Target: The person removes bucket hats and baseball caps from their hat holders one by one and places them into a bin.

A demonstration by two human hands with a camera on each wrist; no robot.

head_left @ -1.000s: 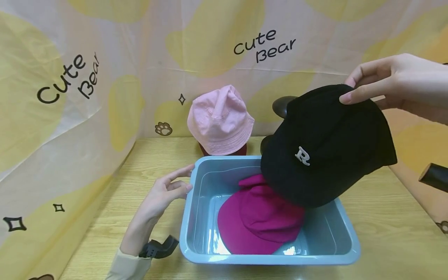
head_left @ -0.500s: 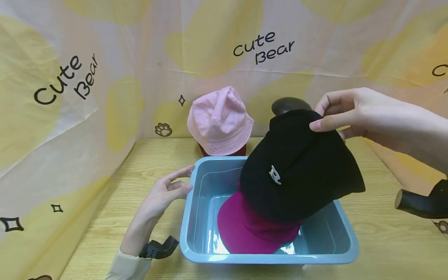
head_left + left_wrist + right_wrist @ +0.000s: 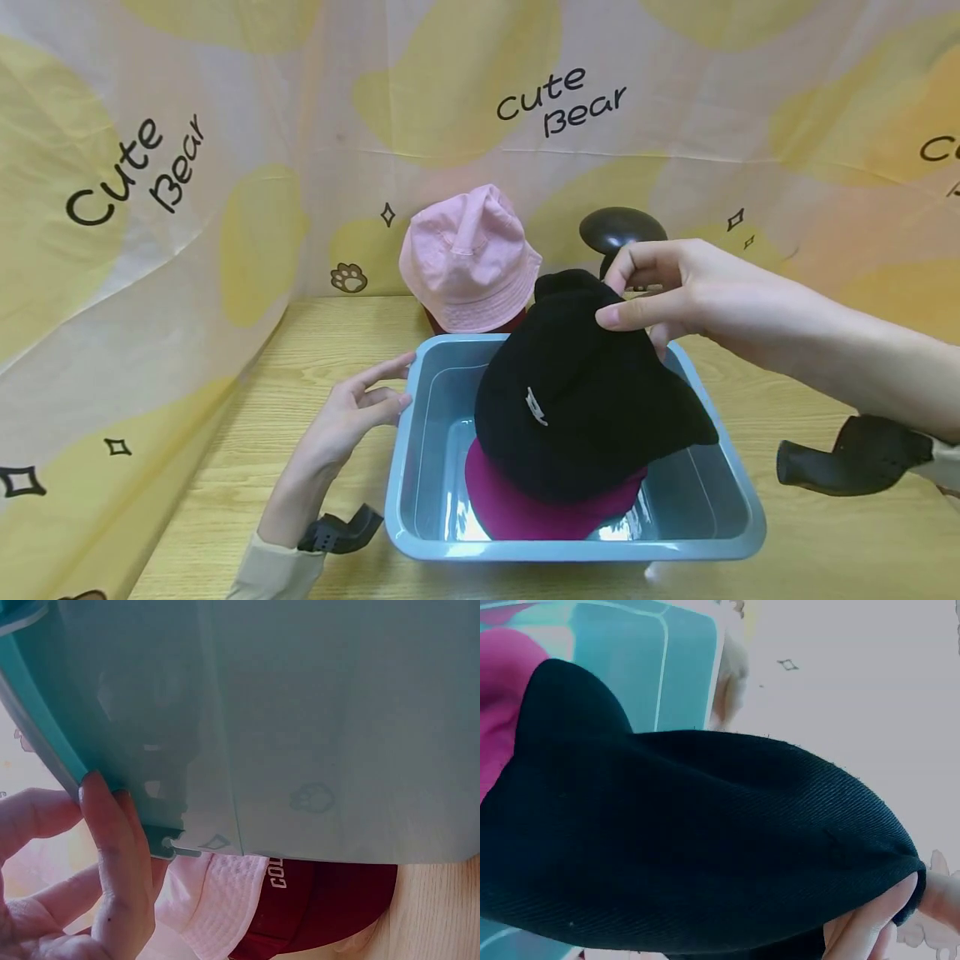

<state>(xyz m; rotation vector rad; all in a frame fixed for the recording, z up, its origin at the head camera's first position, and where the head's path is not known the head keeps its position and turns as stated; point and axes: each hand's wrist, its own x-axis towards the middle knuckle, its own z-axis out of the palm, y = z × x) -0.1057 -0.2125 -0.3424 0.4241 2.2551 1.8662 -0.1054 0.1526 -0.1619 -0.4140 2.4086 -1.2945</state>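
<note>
My right hand [image 3: 675,287] pinches the crown of a black cap [image 3: 592,400] between thumb and fingers, seen also in the right wrist view. The cap has a white letter on its front and hangs tilted inside a light blue plastic tub [image 3: 738,500]. Below it lies a magenta cap [image 3: 525,512], mostly hidden by the black one; whether the two touch is unclear. At the tub's left side, my left hand [image 3: 356,412] holds the rim with thumb and fingers. In the left wrist view, fingertips [image 3: 94,787] press against the tub's outer wall just under the rim.
Behind the tub, a pink bucket hat [image 3: 472,258] sits over a dark red cap [image 3: 337,907] with white lettering. A rounded black object [image 3: 622,229] stands behind my right hand. Patterned cloth [image 3: 420,100] hangs around the wooden table [image 3: 322,333].
My right hand has carried the black cap left and down, from above the tub's right part to over the magenta cap. The left hand has stayed on the rim.
</note>
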